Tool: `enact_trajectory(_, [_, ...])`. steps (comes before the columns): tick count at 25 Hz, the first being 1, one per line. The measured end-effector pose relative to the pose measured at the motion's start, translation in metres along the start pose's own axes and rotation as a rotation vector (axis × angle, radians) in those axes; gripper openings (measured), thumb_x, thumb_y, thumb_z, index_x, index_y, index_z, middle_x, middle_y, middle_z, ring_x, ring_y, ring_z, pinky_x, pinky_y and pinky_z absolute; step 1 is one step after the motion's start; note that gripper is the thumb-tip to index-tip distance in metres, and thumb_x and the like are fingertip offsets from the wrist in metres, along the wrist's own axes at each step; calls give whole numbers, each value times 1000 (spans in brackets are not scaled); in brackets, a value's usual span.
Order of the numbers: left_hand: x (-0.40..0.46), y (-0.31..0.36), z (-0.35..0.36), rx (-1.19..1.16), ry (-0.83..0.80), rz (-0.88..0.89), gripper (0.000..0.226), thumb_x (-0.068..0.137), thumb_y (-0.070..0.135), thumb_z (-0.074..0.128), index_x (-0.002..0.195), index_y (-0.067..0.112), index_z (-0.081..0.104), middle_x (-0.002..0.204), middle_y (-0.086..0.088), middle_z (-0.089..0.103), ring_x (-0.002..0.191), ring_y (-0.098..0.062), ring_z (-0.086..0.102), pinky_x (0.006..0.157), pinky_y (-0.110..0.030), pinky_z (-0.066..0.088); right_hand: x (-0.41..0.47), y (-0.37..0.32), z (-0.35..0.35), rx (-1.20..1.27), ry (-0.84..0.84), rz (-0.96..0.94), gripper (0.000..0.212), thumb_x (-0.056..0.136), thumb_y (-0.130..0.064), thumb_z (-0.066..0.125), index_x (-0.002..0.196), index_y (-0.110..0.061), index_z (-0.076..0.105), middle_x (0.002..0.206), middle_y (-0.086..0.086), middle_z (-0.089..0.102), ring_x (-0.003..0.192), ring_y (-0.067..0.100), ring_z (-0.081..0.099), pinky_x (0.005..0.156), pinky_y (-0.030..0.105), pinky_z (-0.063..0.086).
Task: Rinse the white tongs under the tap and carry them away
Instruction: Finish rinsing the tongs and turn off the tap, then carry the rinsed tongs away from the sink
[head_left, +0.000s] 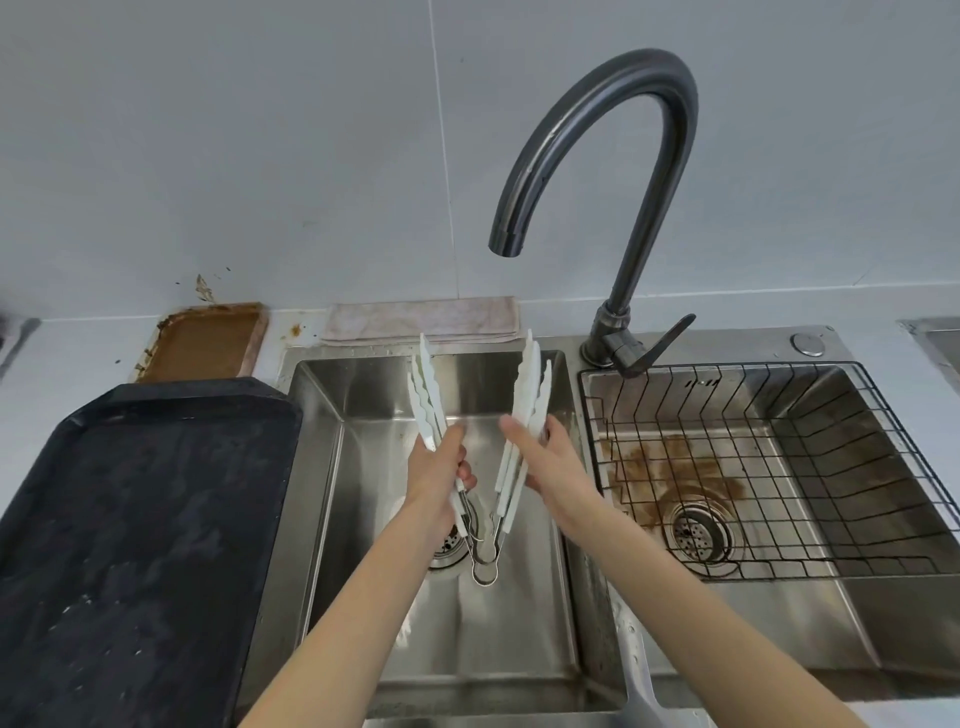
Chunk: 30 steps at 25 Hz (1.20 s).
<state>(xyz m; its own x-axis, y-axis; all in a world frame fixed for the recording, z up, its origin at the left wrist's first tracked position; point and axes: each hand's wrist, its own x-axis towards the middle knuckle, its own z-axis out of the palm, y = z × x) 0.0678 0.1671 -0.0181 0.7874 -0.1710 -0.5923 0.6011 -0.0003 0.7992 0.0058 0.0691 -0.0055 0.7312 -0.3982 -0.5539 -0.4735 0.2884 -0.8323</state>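
A: Grip first. L hand (441, 470) is curled round the left arm of the white tongs (480, 467), fingers wrapped. R hand (545, 457) holds the right arm, thumb on the inner side; its fingers are hidden behind.

B: Where are the tongs?

A: Head view, the only one: held above the left sink basin (332, 467), spread in a V. Metal hinge end points down toward the person, white scalloped tips point up and away toward the wall.

B: And the tap?

A: Tap (597, 171) spout hangs above and just right of the tips. No water visible. Long axis runs near-to-far, so I'd judge the tips go under first. R hand is nearer the spout and lever.
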Motion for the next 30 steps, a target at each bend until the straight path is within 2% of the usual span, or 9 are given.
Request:
enact_trajectory(3, [-10, -3, -6, 1, -124, 75, 10, 89, 23, 58, 83, 20, 51, 56, 2, 41, 42, -9, 38, 45, -21, 37, -2, -4, 6, 61, 6, -78, 34, 90, -11, 55, 121, -7, 42, 95, 5, 60, 80, 13, 65, 80, 29, 56])
enact_trajectory(6, [-14, -2, -18, -100, -303, 106, 12, 92, 18, 55, 80, 19, 53, 52, 7, 48, 50, -8, 47, 56, -24, 42, -6, -10, 4, 13, -2, -166, 23, 92, -6, 51, 113, -12, 44, 80, 1, 57, 67, 7, 60, 65, 17, 55])
enact_trajectory(8, [-13, -7, -23, -83, -306, 25, 12, 92, 14, 53, 81, 15, 52, 59, 2, 50, 57, -11, 50, 61, -25, 46, -5, -2, 4, -29, 0, -94, 12, 92, -5, 50, 101, -12, 48, 74, 3, 57, 65, 9, 59, 66, 21, 55])
enact_trajectory(11, [-15, -20, -28, 27, -230, -123, 15, 93, 9, 51, 78, 11, 50, 62, -3, 48, 57, -14, 50, 55, -23, 49, -2, 19, 5, -8, -25, 150, 4, 90, -3, 51, 94, -4, 51, 69, 7, 57, 64, 14, 59, 83, 38, 55])
enact_trajectory(15, [-19, -17, -33, -172, -309, -152, 11, 92, 7, 52, 82, 12, 54, 62, -1, 51, 60, -13, 51, 65, -26, 46, -3, 19, 3, 135, -9, 47, 14, 91, -3, 49, 79, -10, 51, 67, 5, 52, 62, 15, 54, 72, 30, 53])
enact_trajectory(18, [-19, -14, -31, -154, -293, -190, 12, 93, 4, 50, 81, 8, 53, 66, -5, 50, 63, -15, 49, 67, -27, 44, 3, 19, 4, 200, 5, 163, 8, 92, -4, 48, 85, -5, 50, 69, 7, 50, 61, 16, 52, 64, 26, 50])
enact_trajectory(21, [-17, -17, -32, -159, -327, -240, 10, 94, 6, 48, 85, 5, 54, 73, -6, 53, 67, -16, 52, 66, -25, 47, 3, 21, -2, 284, -7, 312, 11, 94, -9, 49, 87, -1, 52, 74, 9, 52, 67, 18, 55, 65, 27, 50])
enact_trajectory(26, [-16, -16, -36, -194, -355, -237, 11, 95, 8, 47, 92, 4, 56, 81, -8, 58, 78, -19, 58, 69, -27, 54, -3, 14, -8, 373, -13, 297, 16, 93, -8, 51, 104, 3, 50, 83, 12, 56, 75, 20, 59, 78, 33, 52])
enact_trajectory(30, [-19, -5, -40, -239, -342, -212, 8, 94, 5, 47, 94, 3, 55, 82, -10, 54, 81, -20, 58, 86, -36, 50, -7, 2, 0, 332, -18, 235, 26, 92, -5, 51, 115, 6, 50, 82, 12, 58, 75, 19, 60, 78, 32, 52])
